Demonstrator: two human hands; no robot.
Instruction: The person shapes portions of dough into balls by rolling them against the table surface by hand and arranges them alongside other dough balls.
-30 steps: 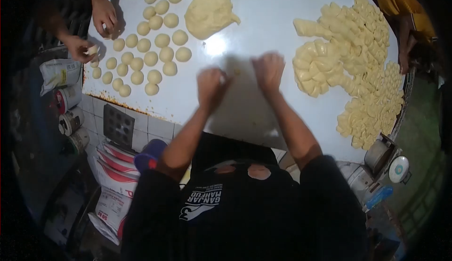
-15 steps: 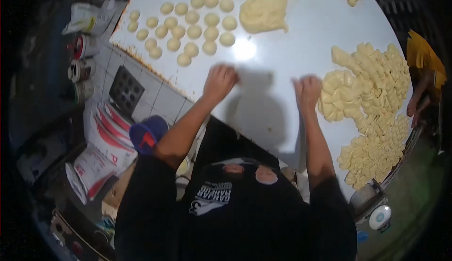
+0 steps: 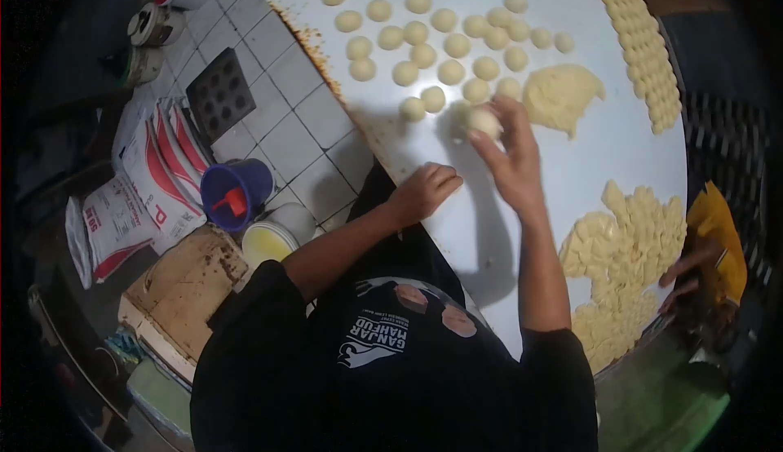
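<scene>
Between the thumb and fingers of my right hand (image 3: 512, 150) is a round dough ball (image 3: 484, 123), held over the white table (image 3: 481, 232). My left hand (image 3: 426, 192) is closed near the table's edge, and what it holds, if anything, is hidden. Many pale dough balls (image 3: 451, 72) lie scattered beyond my hands. A large smooth lump of dough (image 3: 559, 97) rests just beyond my right hand. Flattened, overlapping dough pieces (image 3: 624, 248) cover the table's right side.
Rows of shaped dough (image 3: 640, 44) line the far right edge. Another person's hand (image 3: 681, 276) is at the right edge. On the left are a muffin tray (image 3: 220, 95), a purple bucket (image 3: 236, 195), sacks (image 3: 122, 219) and a cardboard box (image 3: 183, 293).
The view has turned, so the table's contents sit differently. My right hand has reached toward the dough balls and taken hold of one. The other person's hands at the upper left are out of view.
</scene>
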